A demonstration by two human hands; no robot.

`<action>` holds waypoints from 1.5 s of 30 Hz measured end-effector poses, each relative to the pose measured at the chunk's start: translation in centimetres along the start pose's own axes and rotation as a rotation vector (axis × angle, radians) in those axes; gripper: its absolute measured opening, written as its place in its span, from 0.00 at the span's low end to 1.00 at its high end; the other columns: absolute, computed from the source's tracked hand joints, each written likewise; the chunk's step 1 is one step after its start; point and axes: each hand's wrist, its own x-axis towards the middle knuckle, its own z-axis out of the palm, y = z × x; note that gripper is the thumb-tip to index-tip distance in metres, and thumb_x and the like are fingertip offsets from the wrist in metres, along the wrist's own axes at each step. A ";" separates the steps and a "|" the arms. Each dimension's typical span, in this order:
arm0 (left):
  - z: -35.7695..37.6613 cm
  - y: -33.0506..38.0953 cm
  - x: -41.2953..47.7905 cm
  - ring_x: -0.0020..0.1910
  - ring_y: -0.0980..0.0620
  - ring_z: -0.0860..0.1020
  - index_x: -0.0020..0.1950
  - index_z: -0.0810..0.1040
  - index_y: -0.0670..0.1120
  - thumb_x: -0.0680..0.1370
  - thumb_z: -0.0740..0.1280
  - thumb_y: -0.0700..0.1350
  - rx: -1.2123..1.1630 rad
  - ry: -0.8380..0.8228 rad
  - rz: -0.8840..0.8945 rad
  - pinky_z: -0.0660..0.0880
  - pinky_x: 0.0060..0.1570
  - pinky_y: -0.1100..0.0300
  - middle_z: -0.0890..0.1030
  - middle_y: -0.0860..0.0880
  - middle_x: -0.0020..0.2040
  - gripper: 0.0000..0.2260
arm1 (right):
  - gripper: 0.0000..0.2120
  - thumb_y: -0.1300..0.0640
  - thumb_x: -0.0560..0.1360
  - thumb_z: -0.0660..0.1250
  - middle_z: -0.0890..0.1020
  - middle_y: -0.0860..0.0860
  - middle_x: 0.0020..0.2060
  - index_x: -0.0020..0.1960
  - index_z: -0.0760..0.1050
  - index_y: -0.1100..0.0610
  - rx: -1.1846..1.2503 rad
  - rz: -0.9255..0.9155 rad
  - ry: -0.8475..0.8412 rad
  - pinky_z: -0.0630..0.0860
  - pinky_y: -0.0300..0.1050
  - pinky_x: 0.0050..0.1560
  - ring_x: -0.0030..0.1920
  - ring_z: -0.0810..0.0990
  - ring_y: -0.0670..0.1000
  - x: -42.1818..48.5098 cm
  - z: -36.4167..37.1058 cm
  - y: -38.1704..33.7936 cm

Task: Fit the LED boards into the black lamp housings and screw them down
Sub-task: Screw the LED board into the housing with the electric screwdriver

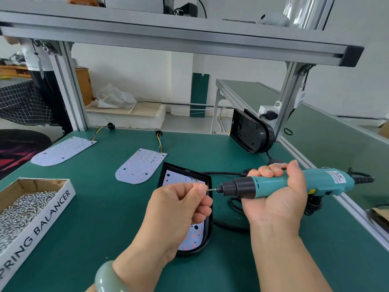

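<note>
A black lamp housing [207, 209] lies on the green mat in front of me with a white LED board [174, 177] seated inside it. My left hand [179, 209] hovers over the housing and pinches a small screw [209, 189] between thumb and forefinger, holding it against the bit. My right hand [277, 194] grips a teal electric screwdriver [273, 184], held level with its tip pointing left at the screw. Two loose LED boards lie further back, one [141, 168] near the housing and one [63, 151] at the far left, both with coloured wires.
A cardboard box [50, 204] holding several screws stands at the left. A second black housing [250, 134] leans against the frame post at the back right. The screwdriver's black cable [229, 224] loops on the mat right of the housing. An aluminium frame rail runs overhead.
</note>
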 end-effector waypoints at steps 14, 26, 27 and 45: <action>-0.6 -0.3 0.6 0.28 0.54 0.80 0.34 0.83 0.45 0.75 0.70 0.42 0.079 -0.033 0.068 0.75 0.29 0.66 0.84 0.46 0.32 0.09 | 0.11 0.54 0.78 0.63 0.69 0.44 0.28 0.37 0.66 0.52 0.000 -0.007 -0.028 0.70 0.37 0.32 0.27 0.69 0.44 -0.4 0.1 0.4; -6.1 -0.3 4.6 0.46 0.51 0.80 0.60 0.79 0.45 0.75 0.71 0.51 0.502 0.183 -0.172 0.73 0.45 0.60 0.83 0.49 0.52 0.17 | 0.10 0.55 0.78 0.64 0.70 0.44 0.28 0.40 0.67 0.52 -0.146 -0.061 -0.022 0.69 0.37 0.33 0.27 0.69 0.45 0.4 -0.4 0.9; -5.9 -0.5 4.7 0.41 0.49 0.82 0.54 0.82 0.44 0.75 0.71 0.50 0.460 0.086 -0.251 0.75 0.41 0.59 0.85 0.46 0.48 0.12 | 0.09 0.56 0.78 0.65 0.70 0.45 0.28 0.41 0.67 0.52 -0.189 -0.075 -0.033 0.69 0.37 0.33 0.27 0.69 0.45 0.4 -0.3 1.3; -5.5 -1.4 6.3 0.30 0.48 0.65 0.36 0.67 0.46 0.71 0.68 0.46 0.863 -0.035 -0.229 0.63 0.32 0.61 0.69 0.46 0.32 0.12 | 0.09 0.62 0.76 0.67 0.72 0.46 0.23 0.42 0.68 0.55 -0.599 -0.200 -0.232 0.71 0.41 0.34 0.24 0.72 0.47 3.7 4.0 8.9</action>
